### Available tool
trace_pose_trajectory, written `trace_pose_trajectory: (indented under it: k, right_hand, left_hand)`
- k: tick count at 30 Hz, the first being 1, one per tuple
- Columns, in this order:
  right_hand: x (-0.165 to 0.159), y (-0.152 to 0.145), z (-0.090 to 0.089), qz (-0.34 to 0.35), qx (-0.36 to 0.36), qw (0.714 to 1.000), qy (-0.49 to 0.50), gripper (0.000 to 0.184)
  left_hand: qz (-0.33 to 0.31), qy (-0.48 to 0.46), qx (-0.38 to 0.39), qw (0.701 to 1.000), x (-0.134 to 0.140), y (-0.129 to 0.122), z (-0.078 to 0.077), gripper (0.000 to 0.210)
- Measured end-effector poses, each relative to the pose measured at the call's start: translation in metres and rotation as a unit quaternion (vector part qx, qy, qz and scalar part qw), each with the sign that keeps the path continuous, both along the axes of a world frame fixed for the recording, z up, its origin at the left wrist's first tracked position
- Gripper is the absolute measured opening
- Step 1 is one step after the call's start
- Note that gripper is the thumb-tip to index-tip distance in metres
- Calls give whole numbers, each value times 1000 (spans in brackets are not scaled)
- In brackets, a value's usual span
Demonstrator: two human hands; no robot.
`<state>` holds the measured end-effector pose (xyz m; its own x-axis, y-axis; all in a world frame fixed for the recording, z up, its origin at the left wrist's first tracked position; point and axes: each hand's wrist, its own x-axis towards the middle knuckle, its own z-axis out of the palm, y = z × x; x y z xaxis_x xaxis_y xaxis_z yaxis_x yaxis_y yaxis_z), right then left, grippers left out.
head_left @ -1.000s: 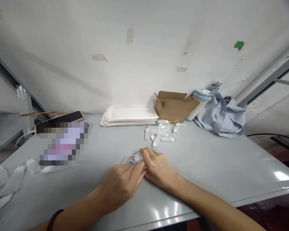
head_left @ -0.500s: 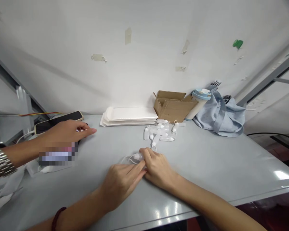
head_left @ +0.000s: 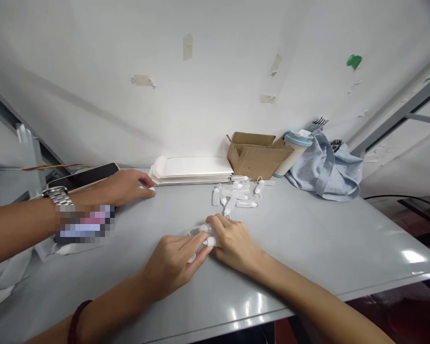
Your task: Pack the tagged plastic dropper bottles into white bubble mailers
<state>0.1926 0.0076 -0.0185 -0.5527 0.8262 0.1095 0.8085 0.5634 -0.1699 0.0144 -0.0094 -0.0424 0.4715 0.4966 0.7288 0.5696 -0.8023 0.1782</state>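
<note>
My left hand, with a dark red band on its wrist, is closed on a small clear plastic tube with a white cap. The capped end points at my right hand. My right hand curls around other small clear plastic tubes with thin white strings. My fingers hide much of these pieces, so how many I hold does not show. Just beyond my right hand lies a loose pile of similar translucent tubes with white caps and strings.
Another person's hand, wearing a metal watch, reaches in from the left over phones. White envelopes are stacked against the wall beside an open cardboard box. Further right are a lidded cup and a blue cloth bag.
The white cap and more of the clear tube now show between my hands. The other person's hand has moved right, toward the envelopes, holding something small and white.
</note>
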Motion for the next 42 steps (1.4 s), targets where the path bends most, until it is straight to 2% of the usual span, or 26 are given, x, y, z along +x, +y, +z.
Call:
trace_pose_trajectory:
  k: [13, 15, 18, 23, 25, 26, 29, 31, 33, 36, 37, 38, 41, 42]
  right_hand:
    - [4, 7, 0, -17, -20, 1000, -9, 32]
    - [3, 8, 0, -17, -24, 999, -16, 32]
    - [0, 8, -1, -26, -21, 999, -29, 33]
    - [-5, 8, -1, -48, -3, 998, -42, 35]
    - [-6, 8, 0, -54, 5, 997, -46, 36]
    - [-5, 8, 0, -57, 9, 997, -48, 37]
    - [-5, 8, 1, -61, 12, 996, -60, 36]
    - [-5, 7, 1, -59, 13, 996, -70, 36]
    - [-6, 6, 1, -56, 16, 995, -77, 33]
    - [-8, 6, 2, -52, 15, 995, -80, 30]
    - [-8, 6, 2, -53, 15, 995, -81, 30]
    - [-7, 7, 2, -54, 15, 995, -81, 31]
    - [-6, 7, 2, -60, 16, 995, -81, 33]
    - [-6, 7, 2, -60, 17, 995, -80, 33]
  left_hand:
    - [6, 14, -40, 999, -3, 2, 2, 14]
    - [13, 0, -87, 996, -2, 0, 2, 16]
    - [27, -42, -200, 979, 3, -4, 6, 18]
    - [62, -99, -411, 904, 8, -4, 21, 38]
    - [73, -107, -451, 883, 8, -4, 24, 38]
    - [74, -111, -449, 884, 8, -4, 24, 35]
    - [65, -120, -387, 912, 8, -6, 22, 25]
    - [55, -121, -384, 914, 8, -7, 21, 23]
    - [47, -125, -451, 882, 9, -6, 22, 30]
    - [40, -144, -593, 791, 8, -3, 24, 42]
    - [42, -148, -606, 780, 8, -2, 24, 42]
    - [46, -149, -593, 790, 7, -1, 24, 40]
    - [54, -128, -434, 890, 7, -3, 20, 24]
    - [48, -120, -390, 912, 7, -4, 19, 20]
